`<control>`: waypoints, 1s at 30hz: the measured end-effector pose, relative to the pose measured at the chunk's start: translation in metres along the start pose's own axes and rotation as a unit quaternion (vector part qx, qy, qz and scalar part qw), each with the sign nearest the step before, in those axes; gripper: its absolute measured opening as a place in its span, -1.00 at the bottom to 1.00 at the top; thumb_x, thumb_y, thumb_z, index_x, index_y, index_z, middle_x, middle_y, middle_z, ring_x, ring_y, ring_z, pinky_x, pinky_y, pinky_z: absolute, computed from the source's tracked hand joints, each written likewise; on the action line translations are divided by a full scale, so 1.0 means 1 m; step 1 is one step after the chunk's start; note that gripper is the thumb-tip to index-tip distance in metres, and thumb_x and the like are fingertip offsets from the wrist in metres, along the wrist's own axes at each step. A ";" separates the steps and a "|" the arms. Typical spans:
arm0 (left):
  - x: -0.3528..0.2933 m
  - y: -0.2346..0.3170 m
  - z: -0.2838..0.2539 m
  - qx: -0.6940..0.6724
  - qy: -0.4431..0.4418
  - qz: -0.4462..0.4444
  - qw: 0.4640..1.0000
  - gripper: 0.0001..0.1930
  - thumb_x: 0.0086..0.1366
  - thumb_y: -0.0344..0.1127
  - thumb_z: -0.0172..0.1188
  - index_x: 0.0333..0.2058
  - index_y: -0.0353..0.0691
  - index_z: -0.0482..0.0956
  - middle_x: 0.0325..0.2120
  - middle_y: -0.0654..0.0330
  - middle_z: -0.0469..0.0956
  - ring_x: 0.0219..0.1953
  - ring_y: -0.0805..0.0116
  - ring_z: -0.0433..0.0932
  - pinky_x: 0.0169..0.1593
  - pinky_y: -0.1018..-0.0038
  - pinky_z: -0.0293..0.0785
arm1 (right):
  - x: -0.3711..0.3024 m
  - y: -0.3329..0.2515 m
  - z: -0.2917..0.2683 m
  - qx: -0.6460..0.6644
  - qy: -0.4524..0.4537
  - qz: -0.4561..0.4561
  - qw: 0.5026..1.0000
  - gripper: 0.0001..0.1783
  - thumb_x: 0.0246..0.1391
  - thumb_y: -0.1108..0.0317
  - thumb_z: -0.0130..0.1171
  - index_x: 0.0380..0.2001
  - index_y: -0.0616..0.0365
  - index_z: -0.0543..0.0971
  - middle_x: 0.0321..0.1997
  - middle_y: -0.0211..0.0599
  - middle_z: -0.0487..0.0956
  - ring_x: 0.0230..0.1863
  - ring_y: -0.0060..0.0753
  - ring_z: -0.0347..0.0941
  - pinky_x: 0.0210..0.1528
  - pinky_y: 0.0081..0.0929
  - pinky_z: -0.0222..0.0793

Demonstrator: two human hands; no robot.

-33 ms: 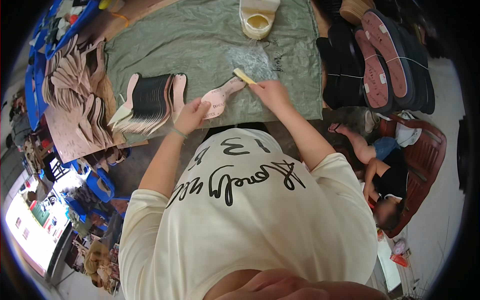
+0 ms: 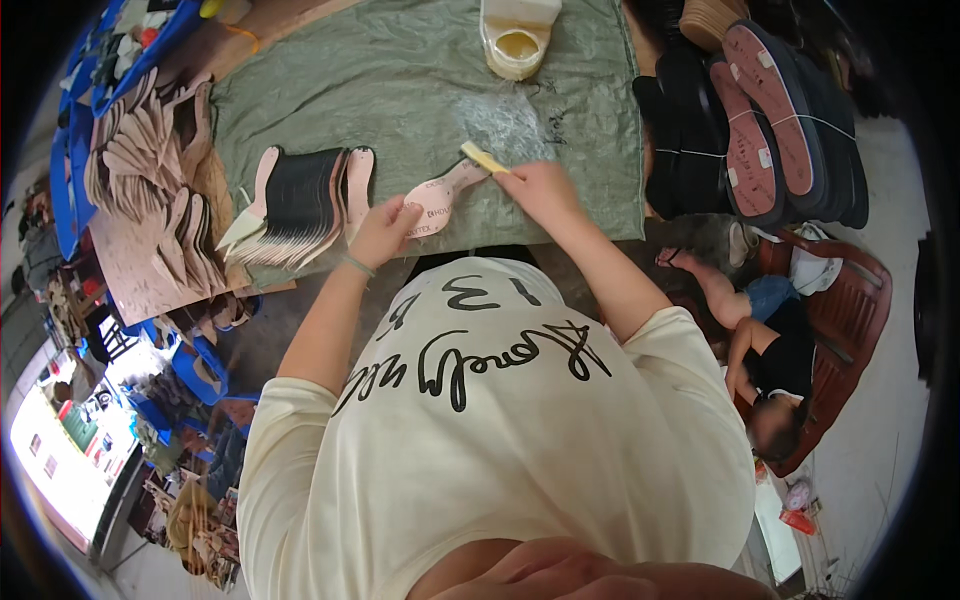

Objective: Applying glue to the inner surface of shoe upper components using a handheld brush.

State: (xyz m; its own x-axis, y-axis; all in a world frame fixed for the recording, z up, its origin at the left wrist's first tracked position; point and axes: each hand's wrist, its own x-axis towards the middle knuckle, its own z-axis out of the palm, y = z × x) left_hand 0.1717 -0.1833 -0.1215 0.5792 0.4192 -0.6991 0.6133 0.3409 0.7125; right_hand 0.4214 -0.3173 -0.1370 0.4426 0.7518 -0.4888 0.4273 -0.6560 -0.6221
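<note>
left of the pink insole (image 2: pixel 437 205): one row of stacked insoles (image 2: pixel 300 190), pieces too tight to count. left hand (image 2: pixel 383 232) pinches the insole's wide end, so it's nearer. one insole held, between both hands, long axis near-left to far-right. one yellow brush (image 2: pixel 482 157) at its narrow end, contact unclear. one white pot (image 2: pixel 517 35) beyond it. right hand (image 2: pixel 543 192), right of it, grips the brush.

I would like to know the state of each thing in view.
Left hand: closed on pink insole
Pink insole: gripped, printed face up
Right hand: closed on yellow tool
Yellow tool: at the insole's narrow end
White container: open
Green sheet: wrinkled
Black-and-pink pieces: overlapping in a row
Pink-topped soles: tied with string
Red-brown chair: occupied
</note>
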 end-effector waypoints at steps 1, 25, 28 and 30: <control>0.000 -0.001 -0.002 0.072 0.006 0.060 0.996 -0.67 0.35 -0.07 0.05 -0.28 -0.26 0.54 -0.58 0.35 0.44 -0.65 0.60 0.34 -0.60 0.61 0.24 | -0.007 -0.007 0.001 0.005 -0.022 -0.014 1.000 -0.59 0.07 -0.06 0.12 -0.44 0.07 0.67 -0.59 -0.10 0.54 -0.53 0.00 0.47 -0.47 -0.14 0.29; -0.026 0.024 0.024 0.290 0.200 0.190 0.916 -0.48 0.15 -0.33 0.23 0.02 -0.37 0.23 -0.14 -0.25 0.46 -0.14 -0.22 0.49 -0.14 0.13 0.43 | 0.087 -0.075 -0.143 -0.249 0.017 0.030 0.968 -0.58 0.06 -0.03 0.12 -0.35 0.13 0.67 -0.39 -0.11 0.64 -0.29 -0.02 0.57 -0.23 -0.16 0.45; -0.030 0.028 0.026 0.258 0.202 0.167 0.930 -0.51 0.16 -0.41 0.20 0.00 -0.41 0.21 -0.15 -0.31 0.44 -0.13 -0.24 0.48 -0.14 0.14 0.43 | 0.112 -0.080 -0.139 -0.289 0.034 0.036 0.956 -0.57 0.03 -0.01 0.14 -0.28 0.14 0.66 -0.26 -0.12 0.64 -0.17 -0.05 0.57 -0.18 -0.18 0.47; -0.032 0.027 0.024 0.240 0.193 0.162 0.937 -0.54 0.19 -0.40 0.18 -0.01 -0.44 0.22 -0.19 -0.33 0.45 -0.15 -0.26 0.48 -0.15 0.14 0.43 | 0.115 -0.085 -0.141 -0.304 0.018 0.035 0.952 -0.56 0.03 -0.01 0.15 -0.25 0.14 0.65 -0.21 -0.13 0.63 -0.13 -0.06 0.56 -0.16 -0.18 0.47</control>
State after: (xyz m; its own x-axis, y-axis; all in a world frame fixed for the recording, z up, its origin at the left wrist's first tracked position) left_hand 0.1823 -0.2078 -0.0814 0.5965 0.7404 -0.3099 0.6633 -0.2373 0.7097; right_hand 0.5472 -0.1842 -0.0542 0.5082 0.7095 -0.4882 0.7686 -0.6294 -0.1145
